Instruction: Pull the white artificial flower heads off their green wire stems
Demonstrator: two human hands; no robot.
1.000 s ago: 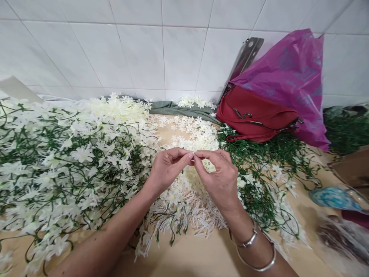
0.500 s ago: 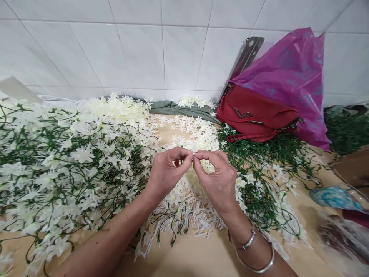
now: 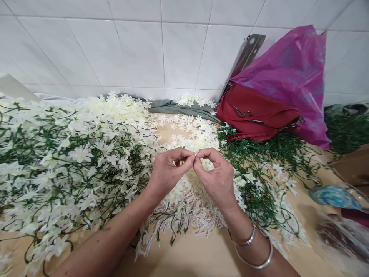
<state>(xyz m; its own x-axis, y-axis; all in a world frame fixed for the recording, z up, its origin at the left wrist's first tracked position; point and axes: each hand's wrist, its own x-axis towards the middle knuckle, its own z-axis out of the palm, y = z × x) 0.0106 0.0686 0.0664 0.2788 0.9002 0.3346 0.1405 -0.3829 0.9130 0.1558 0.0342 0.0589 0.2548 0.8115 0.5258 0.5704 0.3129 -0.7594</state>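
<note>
My left hand (image 3: pixel 168 171) and my right hand (image 3: pixel 216 177) meet at the fingertips above the table's middle. Both are pinched on one tiny white piece (image 3: pixel 196 154), too small to name surely. Under them lies a heap of white plastic stems and small white petals (image 3: pixel 196 213). To the left spreads a big pile of finished green vines with white flowers (image 3: pixel 66 165). Bare green vines (image 3: pixel 259 161) lie to the right. Two silver bangles (image 3: pixel 253 250) circle my right wrist.
A red handbag (image 3: pixel 256 113) leans against the tiled wall under a magenta plastic bag (image 3: pixel 291 73), beside a metal bracket (image 3: pixel 245 57). A grey-green cloth (image 3: pixel 178 107) lies at the back. A blue patterned thing (image 3: pixel 334 196) and clear plastic sit at the right edge.
My hands stay pinched together at the fingertips; the fingers have curled slightly and the view has shifted a little. Nothing else has moved.
</note>
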